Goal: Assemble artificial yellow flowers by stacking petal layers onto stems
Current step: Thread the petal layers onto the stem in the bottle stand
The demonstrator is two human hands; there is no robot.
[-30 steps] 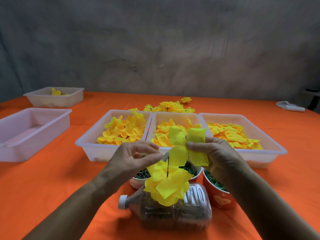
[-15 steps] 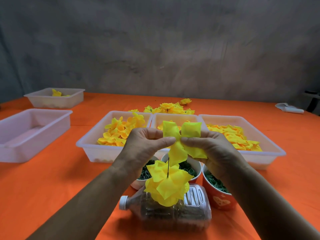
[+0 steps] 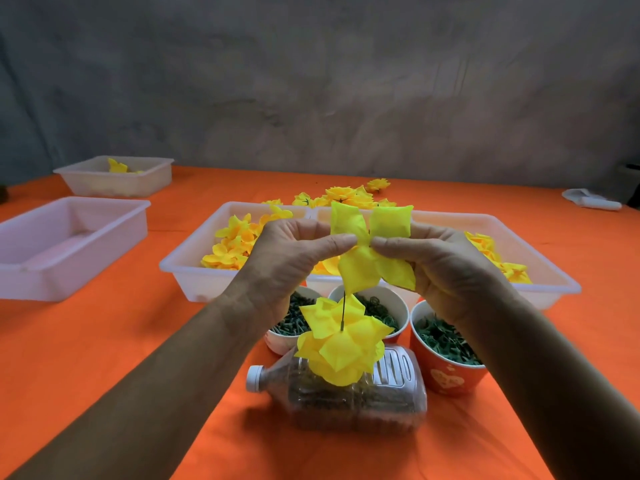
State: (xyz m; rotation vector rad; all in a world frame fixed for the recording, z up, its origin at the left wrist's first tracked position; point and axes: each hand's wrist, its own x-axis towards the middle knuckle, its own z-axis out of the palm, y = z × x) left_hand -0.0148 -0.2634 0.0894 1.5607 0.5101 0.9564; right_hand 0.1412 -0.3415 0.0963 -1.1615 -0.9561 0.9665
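Head view shows both hands raised at centre frame: the left hand (image 3: 287, 258) and the right hand (image 3: 446, 268) each pinch the middle of a yellow petal layer (image 3: 372, 251) between thumb and fingers, directly above a thin dark stem (image 3: 343, 311). At 6 o'clock from it, the stem carries stacked petals (image 3: 341, 344) over a capped plastic bottle (image 3: 349, 393) lying on the orange counter (image 3: 114, 348).

Fabric petals look light, soft and easily creased; I judge the best hold is at the centre hole, where the layer must thread the stem, leaving the lobes free.

At 12 o'clock three white trays (image 3: 188, 268) hold loose yellow-orange petals, with finished flowers (image 3: 343, 195) beyond. Paper cups (image 3: 450, 372) at 4 o'clock hold small green parts. At 9 o'clock one pale tray (image 3: 69, 244) appears to hold nothing; at 10 o'clock a far tray (image 3: 117, 174) holds a few yellow pieces.
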